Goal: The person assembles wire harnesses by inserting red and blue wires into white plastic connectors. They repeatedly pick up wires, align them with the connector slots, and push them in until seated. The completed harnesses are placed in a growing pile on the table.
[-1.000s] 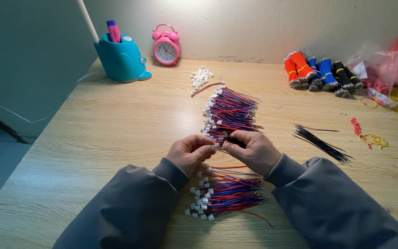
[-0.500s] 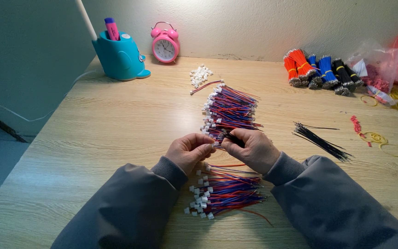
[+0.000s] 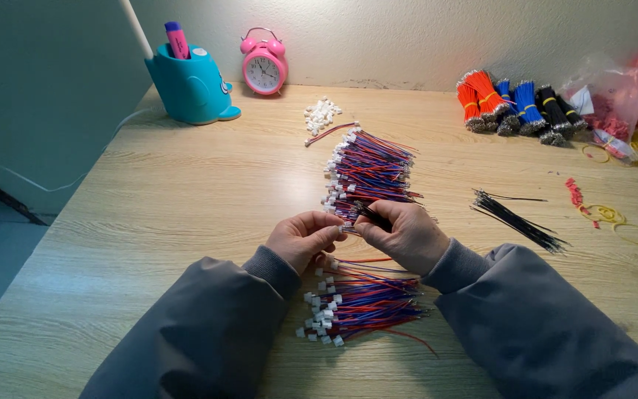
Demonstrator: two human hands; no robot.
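Not much has changed since a second ago: my left hand [image 3: 300,238] and right hand [image 3: 406,235] stay close together over the tabletop [image 3: 186,199]. Both sets of fingers pinch a small white plug [image 3: 345,227] with a black wire [image 3: 372,215], between the two wire piles [image 3: 369,171]. So I think the same piece is still in work. My fingers hide the plug's tip.

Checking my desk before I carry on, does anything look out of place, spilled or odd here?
Mostly tidy. A few yellow rubber bands and red scraps lie scattered at the right, and one stray red wire trails out of the near wire pile.
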